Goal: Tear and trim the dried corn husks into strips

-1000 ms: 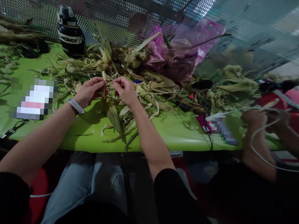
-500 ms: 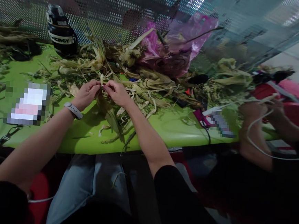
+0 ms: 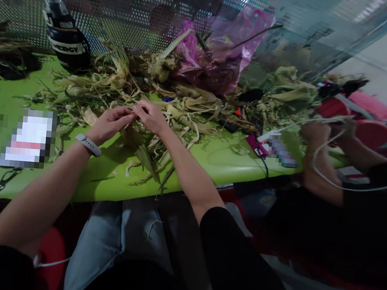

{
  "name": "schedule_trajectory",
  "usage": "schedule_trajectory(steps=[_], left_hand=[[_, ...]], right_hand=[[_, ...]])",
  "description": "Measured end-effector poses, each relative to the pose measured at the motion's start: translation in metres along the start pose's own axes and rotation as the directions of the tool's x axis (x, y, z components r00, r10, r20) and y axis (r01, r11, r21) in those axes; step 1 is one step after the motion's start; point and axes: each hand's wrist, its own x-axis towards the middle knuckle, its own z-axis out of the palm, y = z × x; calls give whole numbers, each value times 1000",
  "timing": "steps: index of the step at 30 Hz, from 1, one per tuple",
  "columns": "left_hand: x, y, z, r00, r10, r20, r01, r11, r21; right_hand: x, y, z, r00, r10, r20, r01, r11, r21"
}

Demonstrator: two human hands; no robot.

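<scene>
My left hand (image 3: 112, 120), with a pale watch band at the wrist, meets my right hand (image 3: 151, 116) at the fingertips above a heap of dried corn husks (image 3: 196, 108). Both hands are closed in a pinch. Whatever lies between the fingers is too small or hidden to make out. Just beneath them a long, flat husk leaf (image 3: 145, 158) points toward the table's front edge. Loose curled strips and green scraps surround both hands.
A black bottle (image 3: 69, 48) and a pink plastic bag (image 3: 216, 71) stand behind the husks. A phone (image 3: 29, 139) lies at left on the green table (image 3: 110, 185). At right, another person's hands (image 3: 318, 134) hold pale strands near a magenta object with a cable (image 3: 257, 145).
The pale husk piece that stuck up between my fingertips no longer shows. My left fingers have straightened somewhat. The whole view has shifted slightly.
</scene>
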Motion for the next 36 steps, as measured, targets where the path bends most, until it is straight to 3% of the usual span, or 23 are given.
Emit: schedule_trajectory(steps=[4,7,12,19,26,29,32,36], left_hand=[[3,-6,-3,994,42,-103,-39,999,35],[4,-11,-3,987,25,-156,-31,999,-33],[2,-8,0,985,-84,-148,45,967,-251],[1,-4,-5,970,-121,-212,33,926,-376],[0,-5,-7,977,-213,-31,171,857,-485],[-4,2,-9,976,-218,23,209,889,-408],[-4,6,-11,974,-222,-55,181,896,-406],[1,4,-18,902,-285,-324,1,753,-658]], right_hand=[[-2,-4,7,991,-19,-132,11,998,-60],[-3,-7,8,983,16,-181,-25,999,-46],[-4,-8,5,981,89,-172,-82,995,50],[-5,-14,5,985,94,-147,-73,987,143],[-13,-23,9,982,32,-186,-12,994,109],[-15,-25,5,980,75,-184,-49,989,140],[-10,-17,-6,929,209,-306,-120,951,285],[3,8,-27,760,418,-498,-172,868,466]])
